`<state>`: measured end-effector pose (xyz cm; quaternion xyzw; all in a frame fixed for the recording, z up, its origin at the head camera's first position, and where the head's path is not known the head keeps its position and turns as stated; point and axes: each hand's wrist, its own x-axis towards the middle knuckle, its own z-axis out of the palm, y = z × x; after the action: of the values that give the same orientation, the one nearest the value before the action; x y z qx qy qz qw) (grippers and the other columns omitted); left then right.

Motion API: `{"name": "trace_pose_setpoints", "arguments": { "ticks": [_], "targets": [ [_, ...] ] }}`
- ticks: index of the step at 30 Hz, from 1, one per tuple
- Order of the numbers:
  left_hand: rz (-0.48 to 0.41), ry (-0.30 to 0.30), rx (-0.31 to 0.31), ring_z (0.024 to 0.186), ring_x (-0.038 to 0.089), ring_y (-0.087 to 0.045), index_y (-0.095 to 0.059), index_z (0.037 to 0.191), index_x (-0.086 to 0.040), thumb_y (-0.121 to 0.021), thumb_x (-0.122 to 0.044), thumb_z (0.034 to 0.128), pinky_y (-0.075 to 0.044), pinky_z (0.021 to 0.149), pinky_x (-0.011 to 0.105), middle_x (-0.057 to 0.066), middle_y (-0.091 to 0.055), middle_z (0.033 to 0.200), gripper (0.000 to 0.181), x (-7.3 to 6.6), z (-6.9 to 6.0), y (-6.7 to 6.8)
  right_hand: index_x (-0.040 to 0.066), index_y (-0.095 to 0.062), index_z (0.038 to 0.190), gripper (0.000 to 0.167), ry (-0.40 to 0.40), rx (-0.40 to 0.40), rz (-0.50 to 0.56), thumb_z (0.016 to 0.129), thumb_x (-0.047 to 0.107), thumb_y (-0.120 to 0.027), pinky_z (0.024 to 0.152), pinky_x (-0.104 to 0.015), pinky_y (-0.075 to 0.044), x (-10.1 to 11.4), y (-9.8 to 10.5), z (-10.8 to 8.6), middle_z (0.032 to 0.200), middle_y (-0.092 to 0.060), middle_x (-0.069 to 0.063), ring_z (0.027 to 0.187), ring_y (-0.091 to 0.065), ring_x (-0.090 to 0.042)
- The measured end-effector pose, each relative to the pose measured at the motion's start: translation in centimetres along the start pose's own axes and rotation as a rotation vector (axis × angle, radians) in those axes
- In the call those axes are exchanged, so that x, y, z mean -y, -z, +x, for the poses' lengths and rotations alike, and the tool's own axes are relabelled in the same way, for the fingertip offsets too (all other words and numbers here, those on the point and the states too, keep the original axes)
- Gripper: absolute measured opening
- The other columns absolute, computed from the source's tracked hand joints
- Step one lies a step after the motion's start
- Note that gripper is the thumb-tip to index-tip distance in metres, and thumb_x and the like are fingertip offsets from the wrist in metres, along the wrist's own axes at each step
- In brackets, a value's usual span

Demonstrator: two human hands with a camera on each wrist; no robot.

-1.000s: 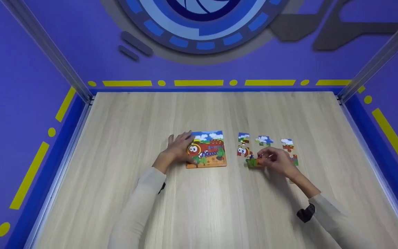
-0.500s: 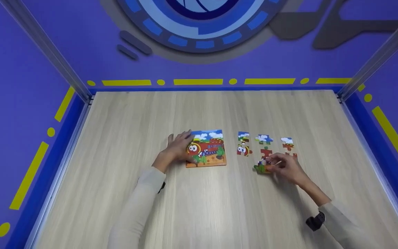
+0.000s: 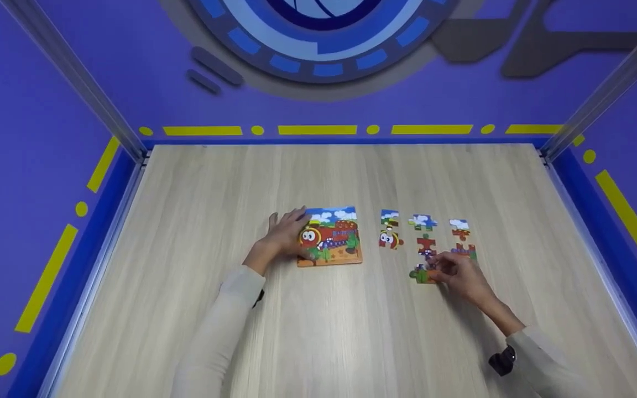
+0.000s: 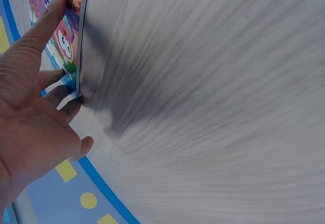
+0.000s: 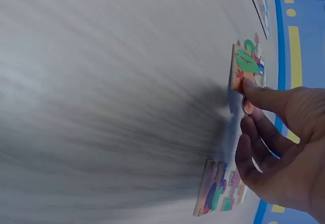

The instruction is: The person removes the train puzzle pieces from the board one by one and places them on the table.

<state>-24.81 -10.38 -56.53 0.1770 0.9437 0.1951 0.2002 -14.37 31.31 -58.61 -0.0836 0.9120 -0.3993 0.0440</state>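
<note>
On the table lies a square puzzle board (image 3: 340, 243) with a picture of a red cartoon train. My left hand (image 3: 282, 235) rests at its left side. The left wrist view shows the extended thumb on the picture and the other fingers by the board's edge (image 4: 83, 41). Right of the board, my right hand (image 3: 465, 279) pinches a green-and-orange jigsaw piece (image 3: 421, 275) between thumb and fingers, below a red piece (image 3: 426, 244). In the right wrist view this piece (image 5: 245, 64) is tilted, with a knob toward the fingertips.
Several loose jigsaw pieces lie in rough columns: a train-face piece (image 3: 389, 239) at the left, a cloud piece (image 3: 422, 222) in the middle, another cloud piece (image 3: 460, 227) at the right. Blue walls (image 3: 318, 119) border the wooden table (image 3: 230, 188).
My right hand has moved right and toward the near edge with the green-and-orange jigsaw piece, uncovering the red piece. My left hand stays on the board.
</note>
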Motion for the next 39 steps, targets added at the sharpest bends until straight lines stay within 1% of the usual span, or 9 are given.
{"name": "trace_pose_setpoints", "arguments": {
  "ticks": [4, 11, 16, 19, 23, 27, 32, 35, 39],
  "targets": [
    [-0.006, 0.0, 0.004, 0.16, 0.031, -0.012, -0.029, 0.162, -0.012, -0.087, -0.039, 0.0805, 0.0, 0.127, 0.06, 0.009, -0.017, 0.173, 0.104, -0.1, 0.0, 0.0, 0.002, -0.076, 0.1, 0.017, 0.011, -0.035, -0.062, 0.083, 0.003, -0.082, 0.067, -0.018, -0.049, -0.1, 0.0, -0.1, 0.088, -0.075, -0.008, 0.075, -0.063, -0.011],
    [-0.004, 0.014, 0.013, 0.161, 0.031, -0.011, -0.027, 0.163, -0.012, -0.086, -0.04, 0.0809, 0.002, 0.127, 0.059, 0.008, -0.016, 0.173, 0.105, -0.3, 0.0, -0.1, 0.001, -0.077, 0.101, 0.019, 0.004, -0.037, -0.134, 0.083, -0.002, -0.08, 0.068, -0.017, -0.051, 0.0, 0.2, -0.3, 0.092, -0.077, -0.011, 0.077, -0.067, -0.014],
    [-0.007, 0.012, 0.005, 0.16, 0.032, -0.012, -0.028, 0.162, -0.012, -0.087, -0.039, 0.0809, 0.002, 0.127, 0.06, 0.009, -0.017, 0.173, 0.104, -0.3, 0.0, -0.1, 0.002, -0.078, 0.101, 0.019, 0.008, -0.063, -0.172, 0.083, -0.003, -0.08, 0.069, -0.02, -0.052, 0.3, 0.3, -0.3, 0.092, -0.077, -0.01, 0.079, -0.067, -0.017],
    [-0.01, 0.011, 0.001, 0.16, 0.032, -0.012, -0.029, 0.162, -0.012, -0.086, -0.039, 0.081, 0.001, 0.127, 0.06, 0.009, -0.017, 0.173, 0.103, -0.2, -0.1, -0.1, 0.004, -0.079, 0.098, 0.017, 0.016, -0.088, -0.2, 0.082, 0.0, -0.081, 0.071, -0.025, -0.047, 0.4, 0.2, -0.2, 0.088, -0.075, -0.008, 0.078, -0.062, -0.017],
    [-0.022, 0.003, -0.004, 0.16, 0.032, -0.012, -0.029, 0.162, -0.011, -0.087, -0.039, 0.0809, 0.001, 0.127, 0.061, 0.009, -0.017, 0.172, 0.103, 0.0, -0.1, -0.2, 0.006, -0.081, 0.095, 0.013, 0.015, -0.113, -0.232, 0.082, 0.003, -0.082, 0.074, -0.031, -0.04, 0.3, -0.1, -0.4, 0.09, -0.073, -0.007, 0.084, -0.055, -0.021],
    [-0.026, 0.004, -0.006, 0.16, 0.032, -0.012, -0.029, 0.162, -0.012, -0.087, -0.039, 0.0808, 0.001, 0.127, 0.06, 0.009, -0.017, 0.173, 0.103, 0.1, -0.2, -0.2, 0.006, -0.081, 0.097, 0.013, 0.007, -0.098, -0.221, 0.084, 0.005, -0.081, 0.074, -0.03, -0.039, 0.1, -0.2, -0.5, 0.092, -0.072, -0.007, 0.086, -0.054, -0.021],
    [-0.038, 0.0, -0.005, 0.16, 0.032, -0.012, -0.029, 0.162, -0.011, -0.087, -0.038, 0.0806, 0.002, 0.127, 0.061, 0.009, -0.017, 0.172, 0.103, 0.1, -0.3, -0.1, 0.005, -0.079, 0.102, 0.013, 0.008, -0.067, -0.177, 0.089, 0.008, -0.077, 0.069, -0.023, -0.04, 0.3, -0.1, -0.2, 0.09, -0.072, -0.006, 0.079, -0.052, -0.014],
    [-0.022, -0.006, -0.004, 0.16, 0.033, -0.013, -0.029, 0.162, -0.01, -0.087, -0.04, 0.08, 0.0, 0.126, 0.062, 0.011, -0.018, 0.172, 0.104, 0.0, -0.3, 0.0, 0.005, -0.079, 0.102, 0.011, 0.012, -0.039, -0.149, 0.093, 0.008, -0.074, 0.065, -0.021, -0.042, 1.0, -0.2, 0.2, 0.091, -0.073, -0.006, 0.076, -0.052, -0.011],
    [0.008, -0.001, -0.002, 0.16, 0.033, -0.015, -0.03, 0.162, -0.011, -0.087, -0.043, 0.0789, -0.001, 0.126, 0.062, 0.01, -0.019, 0.172, 0.106, -0.1, -0.1, 0.0, 0.005, -0.078, 0.102, 0.011, 0.023, 0.021, -0.138, 0.095, 0.01, -0.071, 0.064, -0.019, -0.045, 2.6, -1.0, 1.4, 0.092, -0.074, -0.006, 0.074, -0.054, -0.011]
  ]
}}
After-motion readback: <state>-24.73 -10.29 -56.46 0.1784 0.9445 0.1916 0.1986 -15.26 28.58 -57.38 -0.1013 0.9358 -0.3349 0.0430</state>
